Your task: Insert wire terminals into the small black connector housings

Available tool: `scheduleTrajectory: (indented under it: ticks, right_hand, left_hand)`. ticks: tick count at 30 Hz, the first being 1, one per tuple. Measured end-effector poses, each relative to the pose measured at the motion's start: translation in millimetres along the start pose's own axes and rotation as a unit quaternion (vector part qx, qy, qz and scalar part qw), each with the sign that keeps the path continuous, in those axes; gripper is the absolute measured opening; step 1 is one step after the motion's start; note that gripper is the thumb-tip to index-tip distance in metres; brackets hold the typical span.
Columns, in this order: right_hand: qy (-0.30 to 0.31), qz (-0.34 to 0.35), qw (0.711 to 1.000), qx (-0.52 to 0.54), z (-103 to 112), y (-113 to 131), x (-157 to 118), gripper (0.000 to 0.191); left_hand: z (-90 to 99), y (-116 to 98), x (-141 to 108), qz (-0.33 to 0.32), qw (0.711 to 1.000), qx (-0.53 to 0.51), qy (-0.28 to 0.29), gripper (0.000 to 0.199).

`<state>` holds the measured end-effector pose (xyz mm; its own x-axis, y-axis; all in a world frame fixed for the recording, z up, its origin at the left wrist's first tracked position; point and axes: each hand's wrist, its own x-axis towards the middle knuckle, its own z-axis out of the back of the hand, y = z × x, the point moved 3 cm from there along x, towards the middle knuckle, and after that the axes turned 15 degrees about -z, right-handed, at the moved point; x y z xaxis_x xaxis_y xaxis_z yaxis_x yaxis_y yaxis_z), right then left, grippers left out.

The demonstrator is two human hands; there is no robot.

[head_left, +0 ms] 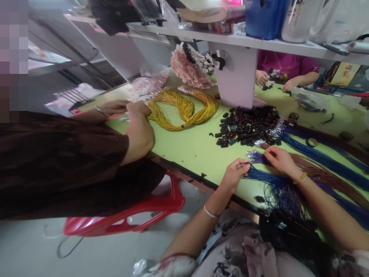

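Note:
My left hand (236, 174) is pinched closed at the tip end of a bundle of blue wires (266, 177) near the table's front edge. Just to the right, my right hand (279, 161) has its fingers curled together over purple wires with silver metal terminals (253, 156); what lies between those fingertips is too small to make out. Brown wires (314, 167) run off to the right beneath my right wrist. Beyond both hands lies a heap of small black plastic connector housings (245, 125). Black parts with wires attached (291, 223) gather close to my lap.
On the left, a co-worker's arms (141, 130) reach over the table beside yellow wire bundles (184, 111). A red stool (123, 215) stands below. Another person in a magenta shirt (288, 67) works opposite. A shelf (196, 34) overhangs the table; tape rolls (311, 142) lie at right.

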<state>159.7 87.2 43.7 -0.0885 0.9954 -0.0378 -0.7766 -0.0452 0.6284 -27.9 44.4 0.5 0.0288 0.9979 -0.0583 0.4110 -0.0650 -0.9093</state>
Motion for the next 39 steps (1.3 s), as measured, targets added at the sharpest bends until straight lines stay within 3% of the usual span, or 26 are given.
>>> scheduleTrajectory:
  ticks: [3, 7, 11, 19, 24, 30, 39]
  right_hand:
    - [0.021, -0.058, 0.995, -0.074, -2, -21, 16, 0.014]
    - [0.025, -0.060, 0.997, -0.045, -11, -32, 20, 0.018]
    - [0.013, -0.038, 0.999, -0.022, -10, -28, 17, 0.019]
    - [-0.025, -0.035, 0.991, -0.125, -1, -16, 17, 0.014]
    - [-0.008, -0.010, 1.000, -0.002, -4, -8, 18, 0.011]
    - [0.033, 0.012, 0.990, 0.140, -9, 16, 13, 0.012]
    - [0.106, -0.012, 0.972, 0.210, -9, 18, 2, 0.016]
  left_hand:
    - [0.5, -1, 2, 0.007, 1.000, -0.003, 0.001, 0.033]
    - [-1.1, -2, 3, 0.008, 1.000, -0.004, 0.002, 0.034]
    - [-4.3, -4, 4, 0.004, 1.000, -0.005, -0.001, 0.034]
    - [-12.9, -6, 3, 0.007, 1.000, -0.029, 0.007, 0.033]
    - [-16.0, -5, 4, 0.006, 0.998, -0.060, -0.009, 0.032]
    - [-23.5, -4, 6, 0.007, 0.994, -0.110, -0.015, 0.029]
    - [-26.4, 3, 11, 0.015, 0.985, -0.169, -0.021, 0.024]
